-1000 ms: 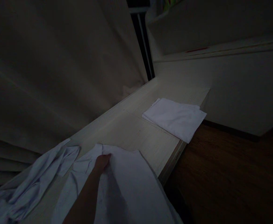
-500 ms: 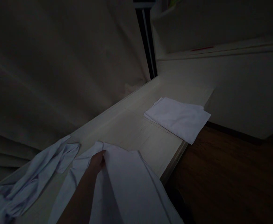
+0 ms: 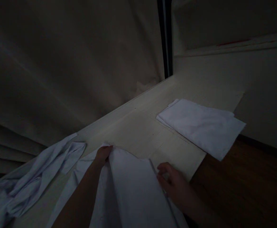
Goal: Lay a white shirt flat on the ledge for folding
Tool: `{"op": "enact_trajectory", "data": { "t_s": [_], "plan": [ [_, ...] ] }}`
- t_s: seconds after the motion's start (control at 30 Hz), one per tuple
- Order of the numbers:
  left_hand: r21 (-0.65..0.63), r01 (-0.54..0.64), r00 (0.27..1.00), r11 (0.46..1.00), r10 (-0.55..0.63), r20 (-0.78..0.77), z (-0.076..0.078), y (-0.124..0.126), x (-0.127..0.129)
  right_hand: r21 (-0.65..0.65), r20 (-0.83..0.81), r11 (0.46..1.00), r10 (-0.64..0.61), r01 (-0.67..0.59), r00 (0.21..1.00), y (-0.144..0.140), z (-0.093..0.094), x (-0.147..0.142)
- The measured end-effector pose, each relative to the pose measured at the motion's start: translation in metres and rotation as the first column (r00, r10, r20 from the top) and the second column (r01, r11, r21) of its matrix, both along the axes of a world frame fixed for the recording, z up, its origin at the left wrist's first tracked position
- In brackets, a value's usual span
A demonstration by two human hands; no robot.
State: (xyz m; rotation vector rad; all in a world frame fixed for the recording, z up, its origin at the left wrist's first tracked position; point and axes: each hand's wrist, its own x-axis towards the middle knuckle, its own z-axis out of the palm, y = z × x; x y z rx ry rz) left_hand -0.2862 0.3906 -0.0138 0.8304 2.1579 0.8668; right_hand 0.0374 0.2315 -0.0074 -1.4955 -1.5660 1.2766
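At six o'clock, a white garment (image 3: 138,193) was seen laid on the pale tabletop (image 3: 129,129), its near part cut off by the bottom of the view. Its far edge was pinched at seven o'clock by the left hand (image 3: 104,154), the cloth being raised slightly into a fold there. At five o'clock the right hand (image 3: 169,179) was held loosely curled beside the garment's side edge, with nothing visibly gripped; whether that edge was touched could not be told. The fabric was judged light, soft and limp, neither fragile nor very slippery, but easily creased and sagging if lifted by one point only. The best hold was judged to be offered by the two far corners, pinched between thumb and fingers. A folded white cloth (image 3: 200,125) was seen at three o'clock, and a rumpled garment (image 3: 31,183) at eight.
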Motion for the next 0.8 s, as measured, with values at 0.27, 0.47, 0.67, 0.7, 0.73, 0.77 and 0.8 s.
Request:
{"op": "enact_trajectory", "data": {
  "t_s": [0.27, 0.47, 0.67, 0.7, 0.73, 0.77, 0.8],
  "plan": [
    [0.017, 0.056, 0.998, 0.998, -0.056, -0.006, 0.0, 0.015, -0.008, 0.107, 0.216, 0.994, -0.016, -0.008, 0.976, 0.052, -0.018, -0.047],
    [0.096, 0.116, 0.993, 0.989, -0.116, -0.005, 0.002, 0.013, -0.01, 0.161, 0.297, 0.98, 0.065, -0.117, 0.953, 0.048, -0.022, -0.045],
    [0.091, 0.16, 0.985, 0.983, -0.154, -0.072, -0.001, 0.014, -0.006, 0.163, 0.474, 0.957, 0.137, -0.239, 0.87, 0.038, -0.021, -0.038],
    [0.096, 0.162, 0.983, 0.982, -0.151, -0.105, -0.001, 0.015, -0.006, 0.162, 0.501, 0.952, 0.147, -0.259, 0.853, 0.037, -0.021, -0.037],
    [0.106, 0.161, 0.979, 0.981, -0.145, -0.143, -0.001, 0.016, -0.005, 0.154, 0.531, 0.949, 0.156, -0.276, 0.833, 0.036, -0.021, -0.036],
    [0.118, 0.16, 0.974, 0.98, -0.138, -0.18, -0.001, 0.017, -0.004, 0.141, 0.563, 0.946, 0.166, -0.291, 0.81, 0.035, -0.021, -0.035],
    [0.132, 0.156, 0.97, 0.979, -0.126, -0.207, -0.002, 0.017, -0.003, 0.126, 0.593, 0.945, 0.173, -0.303, 0.787, 0.035, -0.021, -0.035]
  ]
}}
